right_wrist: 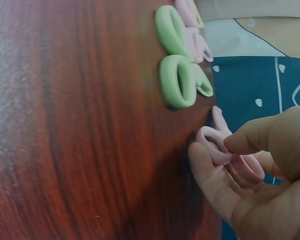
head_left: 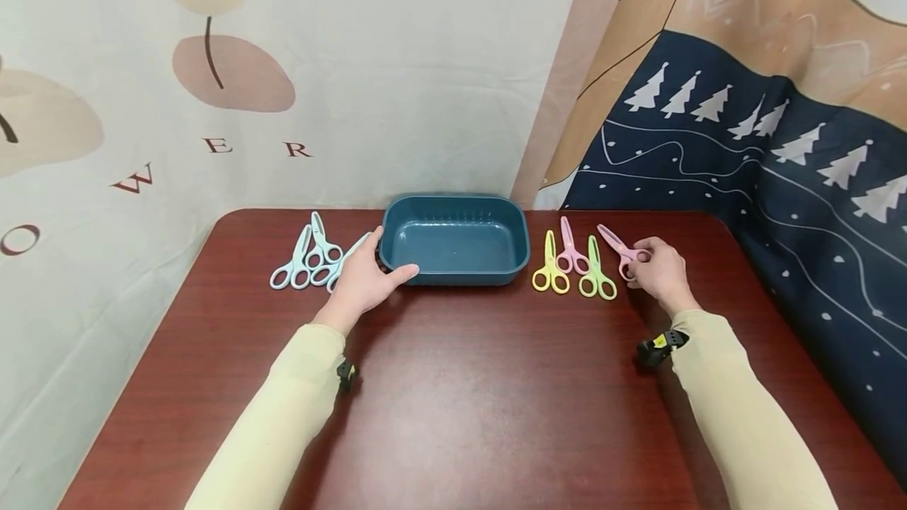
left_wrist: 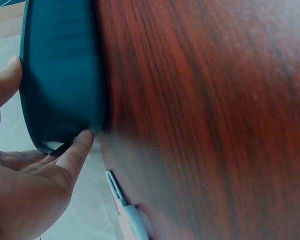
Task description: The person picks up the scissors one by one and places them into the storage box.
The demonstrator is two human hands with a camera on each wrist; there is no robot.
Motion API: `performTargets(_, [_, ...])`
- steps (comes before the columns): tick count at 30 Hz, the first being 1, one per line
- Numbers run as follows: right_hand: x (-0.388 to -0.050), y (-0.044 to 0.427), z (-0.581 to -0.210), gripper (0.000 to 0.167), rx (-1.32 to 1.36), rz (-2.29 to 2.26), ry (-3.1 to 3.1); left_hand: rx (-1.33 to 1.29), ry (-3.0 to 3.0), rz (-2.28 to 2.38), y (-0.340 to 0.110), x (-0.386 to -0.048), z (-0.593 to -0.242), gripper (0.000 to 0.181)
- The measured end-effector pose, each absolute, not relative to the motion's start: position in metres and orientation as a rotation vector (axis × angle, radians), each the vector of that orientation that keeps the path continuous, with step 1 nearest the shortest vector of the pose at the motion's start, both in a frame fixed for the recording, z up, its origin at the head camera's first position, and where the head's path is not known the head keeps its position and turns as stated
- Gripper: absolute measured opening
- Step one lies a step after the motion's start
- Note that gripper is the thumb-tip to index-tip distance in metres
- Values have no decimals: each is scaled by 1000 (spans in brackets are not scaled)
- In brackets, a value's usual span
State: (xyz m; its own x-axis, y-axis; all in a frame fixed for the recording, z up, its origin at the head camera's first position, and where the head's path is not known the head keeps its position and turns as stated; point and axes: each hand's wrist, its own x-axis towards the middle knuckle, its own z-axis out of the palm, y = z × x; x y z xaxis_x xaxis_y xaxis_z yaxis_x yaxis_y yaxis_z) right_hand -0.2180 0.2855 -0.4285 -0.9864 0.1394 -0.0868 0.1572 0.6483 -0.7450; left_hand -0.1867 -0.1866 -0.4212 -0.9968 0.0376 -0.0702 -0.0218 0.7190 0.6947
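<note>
A dark teal plastic bin [head_left: 453, 278] stands at the far middle of the table. My left hand [head_left: 364, 278] holds its near left corner, thumb and fingers spread around the wall [left_wrist: 65, 65]. At the right, my right hand [head_left: 660, 270] pinches the handle loops of pink scissors [head_left: 615, 242]; in the right wrist view the thumb and fingers are on the pink loops [right_wrist: 247, 169]. Light blue scissors [head_left: 281, 277] lie left of the bin, one pair partly behind my left hand. Between bin and right hand lie yellow scissors [head_left: 549, 258], another pink pair [head_left: 567, 238] and green scissors [head_left: 595, 266].
The reddish-brown wooden table [head_left: 496, 384] has its far edge just behind the bin and scissors. A printed curtain [head_left: 425, 101] hangs behind it, with a dark blue tree-patterned part [head_left: 673, 140] at the right.
</note>
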Motion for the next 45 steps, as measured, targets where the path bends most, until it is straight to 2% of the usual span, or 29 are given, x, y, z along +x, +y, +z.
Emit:
performTargets(19, [-216,281,-404,48,111,-1585,2656,-8,2825,1166,-188,-185,-420,101])
performTargets(45, [-216,250,-377,47,-11,-1609,2616,-10,2817,1150,-185,-183,-416,100])
